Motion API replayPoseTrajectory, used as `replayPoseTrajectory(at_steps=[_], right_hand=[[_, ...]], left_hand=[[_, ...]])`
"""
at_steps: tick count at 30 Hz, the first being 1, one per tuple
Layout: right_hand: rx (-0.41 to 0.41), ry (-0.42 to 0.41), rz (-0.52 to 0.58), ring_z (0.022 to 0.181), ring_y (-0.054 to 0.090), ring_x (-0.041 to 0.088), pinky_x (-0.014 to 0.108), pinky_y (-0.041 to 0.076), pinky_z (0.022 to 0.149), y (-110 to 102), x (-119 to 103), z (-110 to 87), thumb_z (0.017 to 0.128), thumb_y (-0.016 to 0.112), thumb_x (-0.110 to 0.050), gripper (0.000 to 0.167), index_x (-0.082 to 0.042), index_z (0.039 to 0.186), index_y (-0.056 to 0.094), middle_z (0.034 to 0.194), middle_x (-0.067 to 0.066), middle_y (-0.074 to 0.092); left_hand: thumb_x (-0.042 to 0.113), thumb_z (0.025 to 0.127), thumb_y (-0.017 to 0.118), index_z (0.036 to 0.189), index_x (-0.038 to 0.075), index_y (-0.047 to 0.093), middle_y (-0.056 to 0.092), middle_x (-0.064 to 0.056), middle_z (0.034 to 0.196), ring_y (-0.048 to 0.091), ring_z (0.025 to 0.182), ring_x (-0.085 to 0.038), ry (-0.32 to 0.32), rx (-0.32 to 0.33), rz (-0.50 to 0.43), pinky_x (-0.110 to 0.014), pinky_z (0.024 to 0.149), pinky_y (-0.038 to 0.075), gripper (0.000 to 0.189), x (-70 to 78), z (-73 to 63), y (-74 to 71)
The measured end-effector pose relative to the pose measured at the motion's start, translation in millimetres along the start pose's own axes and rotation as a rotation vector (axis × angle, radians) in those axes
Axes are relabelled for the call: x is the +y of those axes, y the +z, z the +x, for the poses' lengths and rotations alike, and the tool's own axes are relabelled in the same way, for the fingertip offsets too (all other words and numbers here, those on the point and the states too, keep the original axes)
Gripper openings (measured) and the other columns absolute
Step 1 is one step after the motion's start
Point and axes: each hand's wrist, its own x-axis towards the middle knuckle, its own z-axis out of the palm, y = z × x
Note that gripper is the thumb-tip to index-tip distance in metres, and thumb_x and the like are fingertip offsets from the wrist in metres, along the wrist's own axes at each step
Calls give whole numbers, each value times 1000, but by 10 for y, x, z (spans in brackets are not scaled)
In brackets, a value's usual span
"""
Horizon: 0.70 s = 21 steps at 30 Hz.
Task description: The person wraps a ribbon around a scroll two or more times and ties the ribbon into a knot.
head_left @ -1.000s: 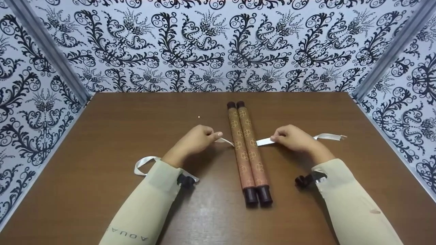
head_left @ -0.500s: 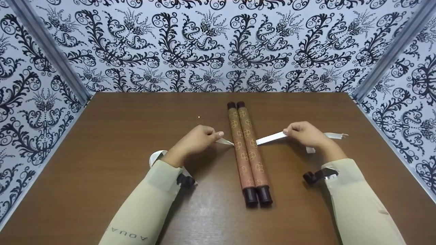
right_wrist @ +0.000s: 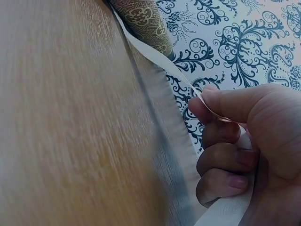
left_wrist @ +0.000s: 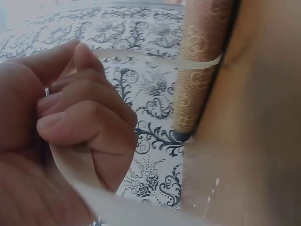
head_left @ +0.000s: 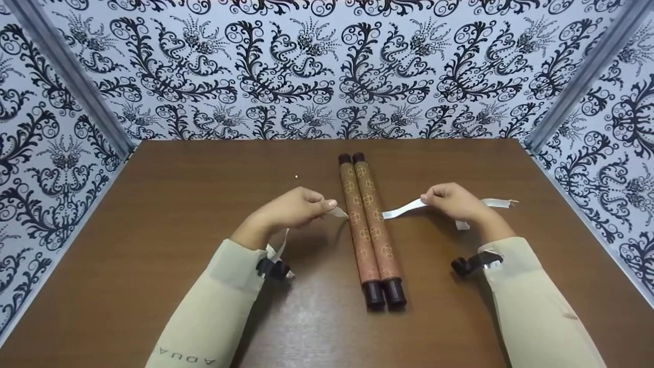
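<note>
Two slim rolls of a scroll, the left roll (head_left: 360, 230) and the right roll (head_left: 377, 230), lie side by side on the table, in gold-patterned fabric with dark end caps. A white ribbon comes out from under them on both sides. My left hand (head_left: 294, 208) pinches its short left stretch (head_left: 337, 211) between thumb and forefinger; the other fingers curl around the ribbon's tail (left_wrist: 75, 174). On the right, thumb and forefinger of my right hand (head_left: 453, 202) pinch the slightly sagging right stretch (head_left: 403, 210), and its tail (right_wrist: 230, 207) runs through the palm.
The brown wooden table (head_left: 204, 174) is bounded by black-and-white patterned walls (head_left: 327, 66) at the back and sides. A tiny white speck (head_left: 296, 176) lies left of the scroll. Dark camera mounts (head_left: 467, 265) sit at both wrists.
My right hand has shifted outward along the ribbon, and that stretch, straight half a second ago, now sags. The left ribbon tail has swung in beneath my left wrist. The scroll stays in place.
</note>
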Motion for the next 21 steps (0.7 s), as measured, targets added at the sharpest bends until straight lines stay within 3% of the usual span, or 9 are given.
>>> replayPoseTrajectory(at_steps=[6, 10, 17, 21], right_hand=[[-6, -5, 7, 74, 49, 12, 28, 42, 67, 25, 7, 16, 104, 63, -30, 33, 0, 92, 70, 81, 1, 57], [-9, -4, 15, 73, 47, 12, 28, 40, 64, 38, 31, 28, 105, 62, -30, 34, 0, 90, 68, 79, -3, 54], [-10, -7, 20, 71, 47, 13, 28, 40, 62, 54, 16, 32, 105, 62, -29, 34, 0, 87, 68, 76, -4, 52], [-18, -12, 13, 71, 47, 12, 29, 39, 63, 61, -27, 26, 104, 62, -30, 33, -2, 88, 69, 77, -3, 53]], left_hand=[[35, 107, 57, 80, 18, 63, 40, 7, 61, 34, 54, -9, 63, 25, -164, -25, 55, 30, 32, 96, 29, 32], [32, 107, 57, 76, 15, 55, 41, 6, 62, 33, 56, -10, 98, 44, -228, -25, 56, 30, 35, 219, 117, 107], [24, 107, 58, 81, 11, 62, 46, 4, 66, 36, 57, -9, 147, 99, -419, -23, 56, 32, 30, 441, 347, 309], [25, 106, 59, 85, 11, 65, 51, 2, 72, 41, 62, -10, 146, 152, -415, -24, 59, 36, 27, 524, 477, 449]])
